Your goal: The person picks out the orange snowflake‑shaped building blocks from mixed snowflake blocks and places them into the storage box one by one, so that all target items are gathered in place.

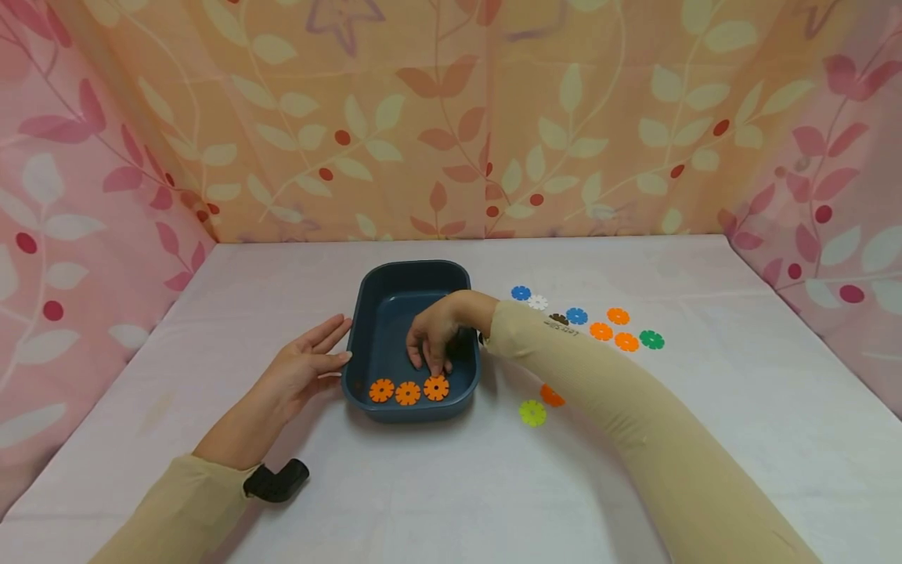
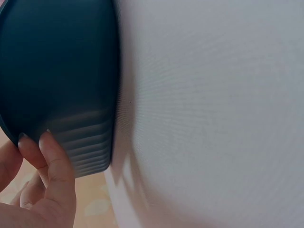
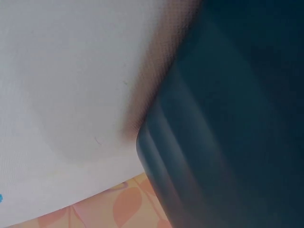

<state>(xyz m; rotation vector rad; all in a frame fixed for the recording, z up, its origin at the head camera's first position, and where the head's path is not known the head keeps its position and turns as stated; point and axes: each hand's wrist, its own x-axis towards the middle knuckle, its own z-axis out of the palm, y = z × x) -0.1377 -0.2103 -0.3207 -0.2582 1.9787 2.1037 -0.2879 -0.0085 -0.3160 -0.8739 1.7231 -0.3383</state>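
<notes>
Head view: right hand touches the rightmost orange disc inside the blue tray, pinch unclear; left hand, fingers straight, touches the tray's side; the disc is probably light, stiff, best taken by its notched rim

Tray smooth semi-gloss plast., discs matt plast., tablecloth fine-woven fabric.

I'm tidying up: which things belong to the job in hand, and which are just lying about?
Job: blue tray; three orange discs inside; probably loose orange discs.
Apparently lying about: blue discs; white disc; brown disc; green disc; lime disc.
</notes>
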